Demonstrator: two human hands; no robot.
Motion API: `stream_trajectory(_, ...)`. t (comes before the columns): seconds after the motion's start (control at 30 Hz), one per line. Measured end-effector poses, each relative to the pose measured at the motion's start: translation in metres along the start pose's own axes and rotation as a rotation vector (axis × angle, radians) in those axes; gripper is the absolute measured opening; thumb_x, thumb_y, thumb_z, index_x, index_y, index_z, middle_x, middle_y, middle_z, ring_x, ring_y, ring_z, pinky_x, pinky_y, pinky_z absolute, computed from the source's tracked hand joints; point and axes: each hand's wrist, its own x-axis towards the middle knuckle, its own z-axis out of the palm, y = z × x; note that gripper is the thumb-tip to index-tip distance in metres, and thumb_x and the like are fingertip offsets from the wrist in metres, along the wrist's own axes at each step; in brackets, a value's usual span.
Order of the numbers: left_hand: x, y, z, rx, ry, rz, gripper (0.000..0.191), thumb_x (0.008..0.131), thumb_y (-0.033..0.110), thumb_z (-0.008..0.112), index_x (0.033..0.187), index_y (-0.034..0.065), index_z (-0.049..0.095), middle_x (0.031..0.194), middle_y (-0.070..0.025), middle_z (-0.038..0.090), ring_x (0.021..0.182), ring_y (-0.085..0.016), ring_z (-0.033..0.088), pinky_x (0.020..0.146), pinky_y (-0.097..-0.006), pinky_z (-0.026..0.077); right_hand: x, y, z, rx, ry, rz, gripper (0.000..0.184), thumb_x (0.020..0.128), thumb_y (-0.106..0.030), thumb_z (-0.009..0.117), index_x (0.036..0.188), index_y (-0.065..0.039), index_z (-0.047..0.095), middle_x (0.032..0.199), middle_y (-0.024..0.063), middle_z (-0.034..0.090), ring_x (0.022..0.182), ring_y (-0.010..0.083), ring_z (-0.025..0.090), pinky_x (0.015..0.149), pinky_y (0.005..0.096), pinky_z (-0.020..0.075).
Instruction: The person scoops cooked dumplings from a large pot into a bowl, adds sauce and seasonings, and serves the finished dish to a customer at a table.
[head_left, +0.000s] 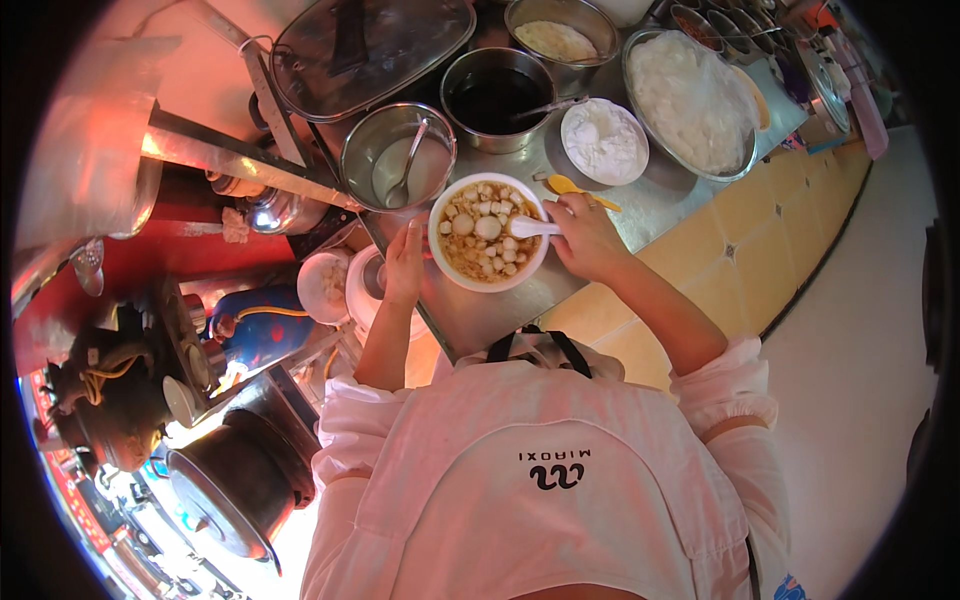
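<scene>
A white bowl (491, 283) stands before me on the steel counter, filled with brown broth, round white balls and small pale cubes. My right hand (589, 238) grips the handle of a white spoon (529, 227), whose bowl end dips into the broth. At the left rim is my left hand (406, 262), upright and edge-on; whether it presses on the bowl cannot be made out. Just beyond my right fingers lies a yellow spoon (566, 184).
Behind the bowl are a steel pot (356, 176) with a ladle, a pot of dark liquid (495, 97), a dish of white powder (604, 142) and a plastic-covered basin (690, 105). A lidded pan (360, 56) sits further back. A large stockpot (232, 480) stands lower left.
</scene>
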Motion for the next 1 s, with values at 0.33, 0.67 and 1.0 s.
stream_trajectory(0.33, 0.011, -0.006, 0.003, -0.092, 0.003, -0.028, 0.038, 0.092, 0.031, 0.037, 0.108, 0.0020, 0.056, 0.088, -0.0005, 0.058, 0.071, -0.006, 0.049, 0.063, -0.0186, 0.040, -0.059, -0.015, 0.064, 1.119, 0.010, 0.752, 0.023, 0.091, -0.018, 0.039, 0.106, -0.006, 0.050, 0.065, 0.0016, 0.052, 0.055, 0.0082, 0.048, 0.048, 0.0228, 0.0386)
stream_trajectory(0.67, 0.015, -0.016, -0.003, -0.003, -0.057, -0.013, 0.041, 0.092, 0.034, 0.037, 0.095, -0.0007, 0.058, 0.077, 0.0006, 0.053, 0.068, -0.007, 0.044, 0.061, -0.0203, 0.036, -0.038, -0.032, 0.086, 1.489, 0.163, 0.848, 0.030, 0.094, -0.026, 0.033, 0.112, -0.006, 0.046, 0.057, 0.0012, 0.048, 0.039, 0.0055, 0.037, 0.034, 0.0177, 0.0288)
stream_trajectory(1.0, -0.012, 0.015, 0.030, -0.145, -0.261, 0.004, 0.042, 0.095, 0.029, 0.030, 0.117, -0.0034, 0.045, 0.109, -0.0091, 0.053, 0.100, -0.014, 0.049, 0.087, -0.0266, 0.038, -0.067, -0.042, 0.051, 1.575, 0.271, 0.875, 0.029, 0.094, -0.026, 0.034, 0.110, -0.005, 0.047, 0.060, 0.0018, 0.049, 0.040, 0.0055, 0.036, 0.035, 0.0188, 0.0294)
